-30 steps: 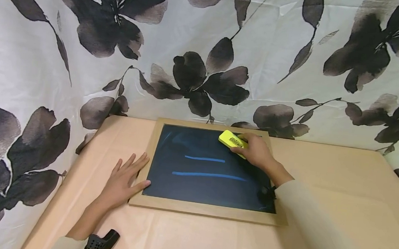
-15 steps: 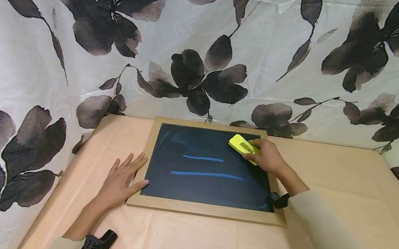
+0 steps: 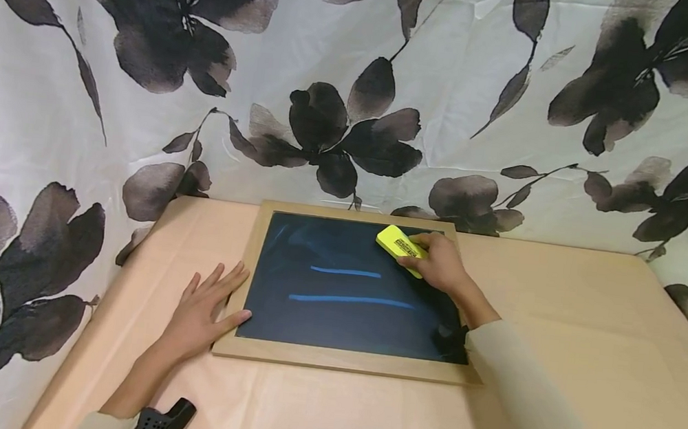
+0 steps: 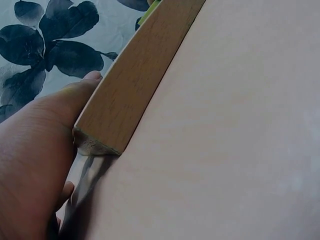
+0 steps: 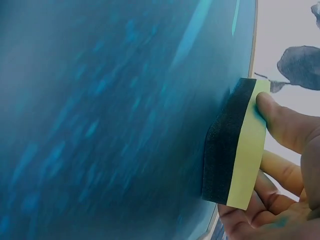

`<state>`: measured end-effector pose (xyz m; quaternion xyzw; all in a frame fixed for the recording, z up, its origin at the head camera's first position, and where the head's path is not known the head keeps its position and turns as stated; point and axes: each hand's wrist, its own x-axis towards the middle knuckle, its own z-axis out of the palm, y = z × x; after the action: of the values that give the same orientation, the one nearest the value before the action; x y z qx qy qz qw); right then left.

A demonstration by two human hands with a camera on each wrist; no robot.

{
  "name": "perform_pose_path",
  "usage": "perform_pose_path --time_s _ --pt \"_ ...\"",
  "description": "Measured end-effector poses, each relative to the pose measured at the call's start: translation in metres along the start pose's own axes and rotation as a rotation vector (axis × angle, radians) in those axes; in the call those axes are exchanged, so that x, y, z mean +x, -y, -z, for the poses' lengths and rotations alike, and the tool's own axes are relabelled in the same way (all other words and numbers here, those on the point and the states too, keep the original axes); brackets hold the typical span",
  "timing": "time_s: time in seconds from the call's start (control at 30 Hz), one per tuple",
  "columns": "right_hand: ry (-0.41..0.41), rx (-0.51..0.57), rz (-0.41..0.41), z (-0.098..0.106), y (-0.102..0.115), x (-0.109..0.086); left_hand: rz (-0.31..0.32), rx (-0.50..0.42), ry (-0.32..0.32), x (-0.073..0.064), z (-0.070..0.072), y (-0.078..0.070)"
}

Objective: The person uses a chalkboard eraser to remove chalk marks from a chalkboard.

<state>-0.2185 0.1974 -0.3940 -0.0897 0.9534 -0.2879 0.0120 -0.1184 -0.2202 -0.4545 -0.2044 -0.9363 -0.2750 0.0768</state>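
A blackboard in a pale wooden frame lies on the table, with two blue lines across its middle and faint smears at its upper left. My right hand grips a yellow board eraser between thumb and fingers near the board's upper right. In the right wrist view the eraser's dark felt faces the board surface, and blue chalk dust marks the thumb and palm. My left hand lies with spread fingers at the frame's left side, its thumb on the frame. The left wrist view shows that thumb against the frame's corner.
The table has a pale tan covering. Behind it and to the left hangs a white cloth with dark flowers. A black wrist camera mount sits at my left wrist.
My right hand moved the eraser right along the board's upper part, then back left. The left hand keeps its place on the frame. The whole view drifted slightly.
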Motion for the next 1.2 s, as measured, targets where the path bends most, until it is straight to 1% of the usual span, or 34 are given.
perform_pose_path --time_s 0.2,0.37,0.6,0.8,1.0,1.2 --pt "0.007 0.015 0.007 -0.010 0.018 0.013 0.009 0.006 -0.007 -0.001 0.002 0.001" --pt "0.021 0.003 0.033 -0.020 0.032 0.022 0.020 0.003 -0.009 -0.003 0.001 0.001" --pt "0.013 -0.004 0.074 -0.035 0.046 0.030 0.020 0.006 -0.012 -0.006 -0.002 0.000" --pt "0.043 0.005 0.109 -0.047 0.063 0.040 0.016 0.005 -0.016 -0.007 -0.003 -0.001" --pt "0.095 0.006 0.168 -0.059 0.079 0.048 0.021 -0.015 -0.017 -0.010 -0.006 -0.003" --pt "0.107 -0.024 0.230 -0.064 0.086 0.048 0.021 -0.008 -0.011 -0.009 -0.008 -0.003"
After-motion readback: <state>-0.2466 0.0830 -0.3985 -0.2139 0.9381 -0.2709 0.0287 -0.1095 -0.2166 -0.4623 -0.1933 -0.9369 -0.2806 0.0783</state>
